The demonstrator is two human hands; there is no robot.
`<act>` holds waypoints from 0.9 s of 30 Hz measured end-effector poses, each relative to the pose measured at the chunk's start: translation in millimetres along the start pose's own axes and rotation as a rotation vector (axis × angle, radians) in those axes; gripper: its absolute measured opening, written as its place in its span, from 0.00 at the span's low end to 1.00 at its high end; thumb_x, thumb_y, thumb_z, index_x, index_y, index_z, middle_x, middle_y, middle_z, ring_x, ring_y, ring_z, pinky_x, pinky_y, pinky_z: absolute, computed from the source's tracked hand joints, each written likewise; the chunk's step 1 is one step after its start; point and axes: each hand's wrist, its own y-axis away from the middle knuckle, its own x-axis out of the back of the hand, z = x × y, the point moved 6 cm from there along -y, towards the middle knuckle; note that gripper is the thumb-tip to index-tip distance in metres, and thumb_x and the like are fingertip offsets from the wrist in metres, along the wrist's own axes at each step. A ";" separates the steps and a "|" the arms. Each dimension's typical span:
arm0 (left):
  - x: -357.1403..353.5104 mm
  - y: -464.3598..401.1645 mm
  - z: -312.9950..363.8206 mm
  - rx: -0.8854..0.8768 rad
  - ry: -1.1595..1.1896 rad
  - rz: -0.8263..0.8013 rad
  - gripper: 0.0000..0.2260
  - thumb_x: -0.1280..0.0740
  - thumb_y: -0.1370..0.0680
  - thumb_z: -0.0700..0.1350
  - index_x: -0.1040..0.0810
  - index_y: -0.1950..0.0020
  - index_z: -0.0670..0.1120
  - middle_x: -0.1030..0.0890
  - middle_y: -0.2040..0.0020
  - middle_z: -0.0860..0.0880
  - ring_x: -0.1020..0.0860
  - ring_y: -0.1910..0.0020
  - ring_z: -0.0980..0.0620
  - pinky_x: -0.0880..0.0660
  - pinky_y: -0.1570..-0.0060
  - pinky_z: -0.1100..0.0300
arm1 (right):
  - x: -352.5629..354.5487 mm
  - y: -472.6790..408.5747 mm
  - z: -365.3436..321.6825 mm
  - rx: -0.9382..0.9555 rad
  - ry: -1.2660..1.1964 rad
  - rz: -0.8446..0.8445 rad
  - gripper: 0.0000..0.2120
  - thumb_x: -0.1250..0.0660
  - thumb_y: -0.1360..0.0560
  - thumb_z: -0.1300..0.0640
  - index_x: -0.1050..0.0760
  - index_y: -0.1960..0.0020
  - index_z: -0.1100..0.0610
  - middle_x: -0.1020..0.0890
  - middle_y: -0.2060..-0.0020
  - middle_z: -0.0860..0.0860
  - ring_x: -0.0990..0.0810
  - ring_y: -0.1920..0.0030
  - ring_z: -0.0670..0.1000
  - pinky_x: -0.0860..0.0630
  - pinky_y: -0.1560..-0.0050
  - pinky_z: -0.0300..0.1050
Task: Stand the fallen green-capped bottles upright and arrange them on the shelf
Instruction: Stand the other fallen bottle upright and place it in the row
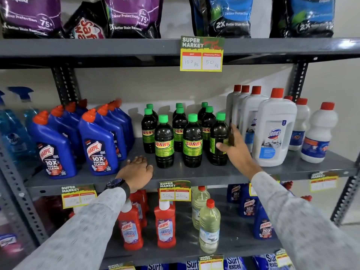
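Green-capped bottles upright at centre; our right hand clasps the rightmost bottle, left hand flat on shelf; we square it gently.

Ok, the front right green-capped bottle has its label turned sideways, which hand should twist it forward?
Right. The right hand holds the front right bottle, thumb in front and fingers on its side. The left hand rests flat on the shelf edge, beyond the other green-capped bottles.
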 end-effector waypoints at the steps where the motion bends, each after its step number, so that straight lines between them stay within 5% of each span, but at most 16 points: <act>1: 0.1 0.9 0.3 0.001 -0.002 -0.003 0.30 0.55 0.16 0.56 0.47 0.18 0.41 0.47 0.17 0.42 0.49 0.18 0.46 0.55 0.22 0.49 | -3.1 1.8 10.1 -0.020 -0.003 -0.035 0.45 0.23 0.26 0.59 0.44 0.17 0.47 0.24 0.30 0.42 0.29 0.26 0.51 0.35 0.25 0.51; 8: 5.2 4.3 -0.9 0.004 -0.023 -0.002 0.30 0.55 0.16 0.55 0.47 0.18 0.40 0.47 0.17 0.42 0.49 0.18 0.46 0.54 0.21 0.48 | -4.6 9.1 17.2 0.060 0.207 0.131 0.38 0.17 0.33 0.55 0.31 0.28 0.54 0.21 0.38 0.52 0.23 0.35 0.55 0.25 0.34 0.56; 13: -0.1 1.3 4.2 -0.008 -0.022 -0.015 0.30 0.55 0.16 0.55 0.47 0.18 0.40 0.47 0.17 0.42 0.49 0.18 0.46 0.54 0.21 0.48 | 2.2 16.6 18.2 0.076 0.282 0.175 0.39 0.17 0.34 0.48 0.29 0.29 0.55 0.23 0.38 0.53 0.28 0.35 0.53 0.32 0.40 0.45; 19: -1.4 -0.6 1.1 -0.010 -0.026 -0.003 0.30 0.55 0.16 0.56 0.47 0.18 0.41 0.47 0.17 0.42 0.49 0.18 0.46 0.53 0.21 0.47 | 3.0 18.5 22.2 0.040 0.160 0.113 0.32 0.21 0.27 0.57 0.29 0.27 0.54 0.19 0.42 0.46 0.21 0.40 0.50 0.29 0.41 0.41; 27: -3.2 -2.8 -3.2 -0.012 -0.025 0.004 0.31 0.56 0.17 0.57 0.46 0.18 0.41 0.46 0.17 0.42 0.48 0.18 0.46 0.53 0.21 0.47 | 1.3 21.3 21.8 0.037 0.304 0.224 0.36 0.17 0.36 0.42 0.26 0.33 0.53 0.20 0.41 0.51 0.24 0.40 0.52 0.25 0.41 0.49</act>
